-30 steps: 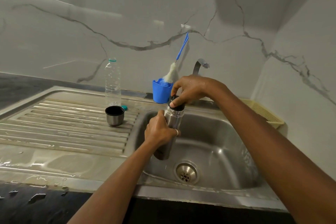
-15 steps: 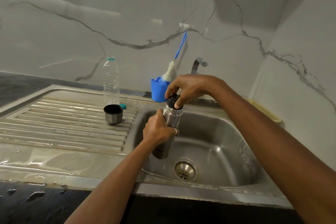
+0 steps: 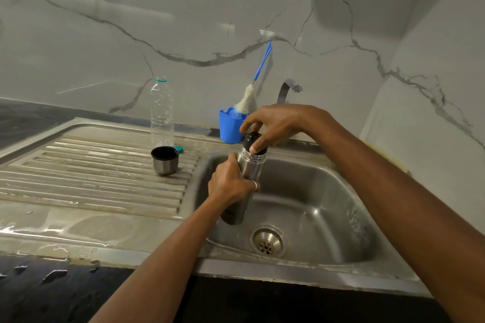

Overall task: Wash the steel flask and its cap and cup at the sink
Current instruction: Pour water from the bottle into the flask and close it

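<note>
A grey-veined marble wall (image 3: 105, 34) fills the top of our view. Below it the steel sink unit runs the width of the dark table (image 3: 39, 296), its ribbed drainboard (image 3: 91, 178) wet and streaked on the left and its basin (image 3: 328, 204) on the right.

Both of our forearms reach in from the lower edge and meet over the basin. Our left hand (image 3: 231, 186) is wrapped round the middle of the steel flask (image 3: 250, 165). Our right hand (image 3: 278, 123), beaded with water, comes down from above with its thumb and fingertips pinched on the black cap (image 3: 253, 137) sitting on the flask's neck. We cannot tell whether the cap is screwed tight or loose.

The flask hangs in the air over the left part of the basin. It is tilted, top leaning away from us and base just up and left of the drain (image 3: 267, 242).

A clear plastic bottle (image 3: 161, 115) with no lid stands upright at the back of the drainboard. To its right, against the wall, a blue holder (image 3: 229, 128) carries a bottle brush (image 3: 246, 101) with white bristles and a blue handle. The curved tap (image 3: 287, 88) rises behind our right hand.

The flask's steel cup (image 3: 164, 161) stands mouth up on the drainboard, just in front of the bottle and well apart from the flask. A small teal lid (image 3: 179, 149) lies beside it. A ring (image 3: 254, 185) shows on one left finger.
</note>
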The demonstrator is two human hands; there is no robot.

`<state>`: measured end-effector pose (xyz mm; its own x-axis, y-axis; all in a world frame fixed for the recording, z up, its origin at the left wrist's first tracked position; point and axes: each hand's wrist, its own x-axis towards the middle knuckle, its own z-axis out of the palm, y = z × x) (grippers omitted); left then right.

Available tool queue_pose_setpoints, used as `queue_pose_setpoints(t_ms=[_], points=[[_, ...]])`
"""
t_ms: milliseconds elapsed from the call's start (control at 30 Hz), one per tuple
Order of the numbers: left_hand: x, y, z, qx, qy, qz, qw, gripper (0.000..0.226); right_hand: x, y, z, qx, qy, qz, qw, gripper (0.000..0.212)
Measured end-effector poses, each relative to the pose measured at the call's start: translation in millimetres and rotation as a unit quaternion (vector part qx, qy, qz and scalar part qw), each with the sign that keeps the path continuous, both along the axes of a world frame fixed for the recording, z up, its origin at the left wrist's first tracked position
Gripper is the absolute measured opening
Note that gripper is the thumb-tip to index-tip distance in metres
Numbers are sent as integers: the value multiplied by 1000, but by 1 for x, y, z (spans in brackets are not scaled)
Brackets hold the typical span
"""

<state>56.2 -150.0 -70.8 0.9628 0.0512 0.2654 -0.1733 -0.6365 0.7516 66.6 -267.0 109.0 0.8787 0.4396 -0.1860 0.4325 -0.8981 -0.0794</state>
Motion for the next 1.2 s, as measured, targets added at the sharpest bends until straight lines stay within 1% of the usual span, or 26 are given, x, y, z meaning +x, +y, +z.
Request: queue_pose_setpoints(t_ms=[100,200,233,300,367,433,500,533,600,800,933,1000,1033,1067,1100,1167,1200], points=[[0,0,1,-3,4,0,1000,67,-1,0,1,-4,3,19,1000,52],[-2,1,2,-10,5,-2,1000,67,3,3,-6,-25,-33,-5,999,34],[-2,1,2,-12,4,-1,1000,67,4,4,-10,-35,-55,-19,998,37],[-2,2,2,-13,6,-2,1000,66,4,7,-19,-46,-97,-50,993,52],[-2,2,3,-12,5,-4,1000,66,3,8,-26,-50,-126,-63,989,60],[-2,1,3,-13,2,-7,1000,67,2,5,-25,-29,-111,-56,992,56],[-2,0,3,-13,0,-6,1000,67,0,0,-20,2,-49,-19,999,43],[-1,0,2,-11,-1,-4,1000,67,0,-3,-18,12,-31,-1,999,45],[0,-2,1,-7,4,-6,1000,66,1,-7,-18,12,-33,6,999,49],[3,-4,2,-2,2,-19,1000,67,2,-9,-20,-20,-65,5,998,48],[2,-4,1,-11,4,-19,1000,64,2,-12,-17,-20,-53,19,998,52],[0,-3,0,-9,7,-17,1000,64,0,-14,-18,-6,-39,17,999,48],[0,-2,1,-8,6,-17,1000,64,-1,-15,-20,-4,-45,15,999,42],[-1,-2,2,-11,4,-17,1000,65,-2,-14,-22,-12,-63,15,998,36],[-2,-2,2,-16,3,-16,1000,65,-3,-11,-25,-26,-89,11,996,37],[-4,-1,3,-22,0,-14,1000,64,-6,-4,-34,-51,-176,-16,983,52],[-5,-1,4,-20,0,-16,1000,63,-8,-1,-40,-62,-227,-32,971,56]])
